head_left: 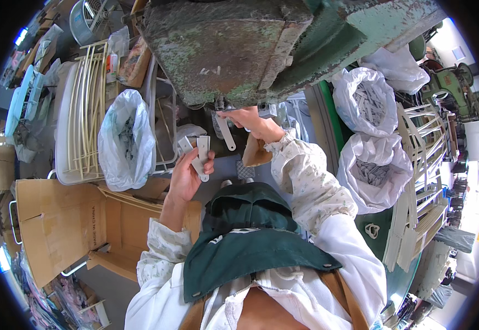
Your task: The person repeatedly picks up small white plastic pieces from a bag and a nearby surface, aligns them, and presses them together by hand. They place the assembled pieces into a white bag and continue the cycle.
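Observation:
My left hand (182, 179) is closed around several flat, pale metal strips (202, 151) with rounded ends and small holes, fanned out between thumb and fingers. Farther off and to the right, my right hand (248, 117) pinches one end of a similar metal strip (225, 133), whose free end hangs toward me. That strip is just below the lower front edge of a large, worn green machine (223, 58). Part of my right fingers' grip is hidden behind the hand. A brown cardboard piece (257, 153) sits below my right wrist.
To the left stand a white plastic bag (109, 144) holding metal pieces, a rack of pale rods (88, 110) and an open cardboard box (58, 225). Two white bags (345, 91) of strips are on the right, beside stacked pale frames (415, 192).

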Available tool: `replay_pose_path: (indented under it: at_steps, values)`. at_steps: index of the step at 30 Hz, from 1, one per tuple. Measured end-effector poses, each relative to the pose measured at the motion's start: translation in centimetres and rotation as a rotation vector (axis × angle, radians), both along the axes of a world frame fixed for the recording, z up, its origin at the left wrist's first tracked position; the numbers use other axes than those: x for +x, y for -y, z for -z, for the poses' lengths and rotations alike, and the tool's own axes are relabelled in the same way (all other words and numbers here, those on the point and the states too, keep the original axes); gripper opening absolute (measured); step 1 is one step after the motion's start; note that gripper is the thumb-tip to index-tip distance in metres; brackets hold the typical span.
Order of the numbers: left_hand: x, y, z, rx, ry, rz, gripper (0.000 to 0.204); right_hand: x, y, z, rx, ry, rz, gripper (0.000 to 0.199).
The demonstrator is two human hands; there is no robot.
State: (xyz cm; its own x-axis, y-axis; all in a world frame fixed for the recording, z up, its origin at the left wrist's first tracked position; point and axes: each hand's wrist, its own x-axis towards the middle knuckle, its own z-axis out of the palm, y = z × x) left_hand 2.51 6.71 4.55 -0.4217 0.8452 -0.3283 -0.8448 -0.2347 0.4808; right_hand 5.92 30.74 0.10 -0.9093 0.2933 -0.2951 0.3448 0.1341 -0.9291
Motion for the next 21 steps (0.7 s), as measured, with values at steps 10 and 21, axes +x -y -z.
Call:
replay_pose_path:
  at_steps: [10, 21]
  values:
    - [1.0, -1.1, 1.4, 0.088, 0.066, -0.089, 0.026, 0.6, -1.7, -1.3, -0.042, -0.172, -0.198, 0.011]
    - [1.8, -1.4, -1.5, -0.257, -0.467, -0.138, 0.023, 1.7, -2.9, -2.0, -0.026, -0.481, 0.042, 0.013]
